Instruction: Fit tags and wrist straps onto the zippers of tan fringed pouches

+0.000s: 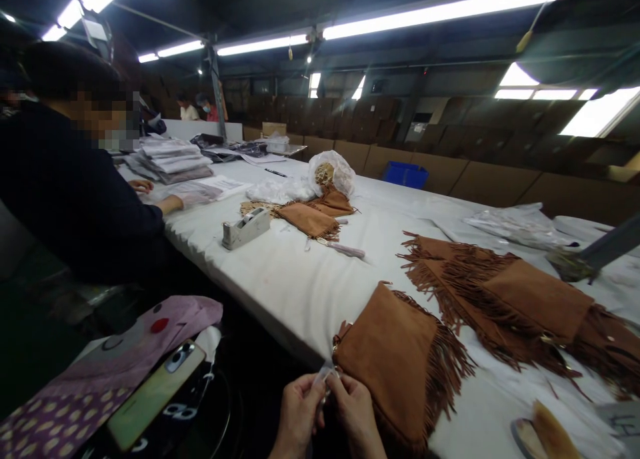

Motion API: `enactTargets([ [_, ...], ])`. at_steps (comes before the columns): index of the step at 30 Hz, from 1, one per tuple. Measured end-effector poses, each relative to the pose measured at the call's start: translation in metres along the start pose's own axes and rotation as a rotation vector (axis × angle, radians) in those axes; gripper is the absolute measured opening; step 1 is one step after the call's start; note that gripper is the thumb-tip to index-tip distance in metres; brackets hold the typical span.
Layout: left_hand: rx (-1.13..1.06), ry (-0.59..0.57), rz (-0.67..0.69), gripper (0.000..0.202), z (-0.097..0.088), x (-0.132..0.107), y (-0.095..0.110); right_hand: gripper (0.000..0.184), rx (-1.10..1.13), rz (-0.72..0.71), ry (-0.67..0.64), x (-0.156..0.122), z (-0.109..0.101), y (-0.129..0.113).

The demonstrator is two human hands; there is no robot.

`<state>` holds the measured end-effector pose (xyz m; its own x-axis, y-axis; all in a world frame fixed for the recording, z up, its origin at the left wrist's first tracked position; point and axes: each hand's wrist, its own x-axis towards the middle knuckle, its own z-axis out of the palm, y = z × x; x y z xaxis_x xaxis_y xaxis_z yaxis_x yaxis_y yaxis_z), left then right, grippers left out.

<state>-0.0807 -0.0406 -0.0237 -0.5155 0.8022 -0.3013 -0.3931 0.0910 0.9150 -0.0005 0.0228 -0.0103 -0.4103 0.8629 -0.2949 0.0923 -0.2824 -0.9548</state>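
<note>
My left hand (299, 412) and my right hand (356, 412) meet at the bottom edge, fingers pinched together on a small clear plastic piece (324, 377). They sit right at the lower left corner of a brown suede fringed bag (395, 359) that lies on the white table (300, 279) edge. A pile of more brown fringed bags (520, 299) lies to the right on the table.
A person in dark clothes (65, 192) works at the left by a stack of papers (167, 159). A tape dispenser (246, 228), two more brown bags (313, 219) and a plastic bag (333, 171) lie mid-table. A phone (155, 392) rests on patterned cloth at lower left.
</note>
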Motion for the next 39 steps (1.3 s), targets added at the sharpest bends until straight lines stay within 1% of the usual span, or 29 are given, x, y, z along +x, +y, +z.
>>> enactTargets([
  [2,0.006,0.018,0.031,0.062,0.002,-0.001,0.001,0.044,0.006,0.007,-0.009,0.000,-0.001,-0.001],
  [4,0.061,0.044,0.091,0.062,0.003,-0.003,0.002,0.044,0.000,0.028,-0.007,0.001,-0.001,-0.001],
  [7,0.161,0.077,0.184,0.058,0.002,-0.008,0.006,0.045,-0.004,0.072,0.009,0.003,-0.001,-0.002],
  [9,0.183,0.085,0.204,0.054,0.001,-0.011,0.009,0.044,-0.014,0.096,0.019,0.004,-0.001,-0.004],
  [12,0.146,0.063,0.171,0.053,0.002,-0.009,0.010,0.043,-0.043,0.104,0.032,0.004,0.000,-0.008],
  [14,0.066,0.027,0.117,0.056,0.003,-0.005,0.008,0.043,-0.042,0.082,0.030,0.003,0.001,-0.011],
  [19,-0.137,-0.061,-0.030,0.057,0.003,0.009,0.001,0.048,-0.008,0.043,-0.040,0.001,0.003,-0.016],
  [22,-0.190,-0.081,-0.051,0.058,0.003,0.011,-0.002,0.051,0.000,0.022,-0.067,0.002,0.000,-0.013],
  [25,-0.174,-0.073,-0.038,0.064,0.005,0.009,-0.002,0.053,0.004,0.004,-0.082,0.004,-0.003,-0.010],
  [27,-0.117,-0.040,-0.012,0.069,0.006,0.007,0.000,0.054,-0.003,0.006,-0.088,0.005,-0.004,-0.009],
  [29,-0.049,0.005,0.043,0.068,0.008,0.004,0.003,0.054,-0.017,0.020,-0.082,0.006,-0.004,-0.010],
  [33,0.053,0.050,0.164,0.056,0.011,-0.002,0.011,0.051,-0.045,0.079,-0.027,0.006,-0.002,-0.015],
  [36,0.119,0.029,0.211,0.051,0.010,-0.004,0.013,0.048,-0.061,0.102,0.003,0.007,-0.001,-0.017],
  [39,0.222,-0.034,0.275,0.046,0.008,-0.006,0.015,0.046,-0.107,0.078,0.020,0.010,-0.003,-0.016],
])
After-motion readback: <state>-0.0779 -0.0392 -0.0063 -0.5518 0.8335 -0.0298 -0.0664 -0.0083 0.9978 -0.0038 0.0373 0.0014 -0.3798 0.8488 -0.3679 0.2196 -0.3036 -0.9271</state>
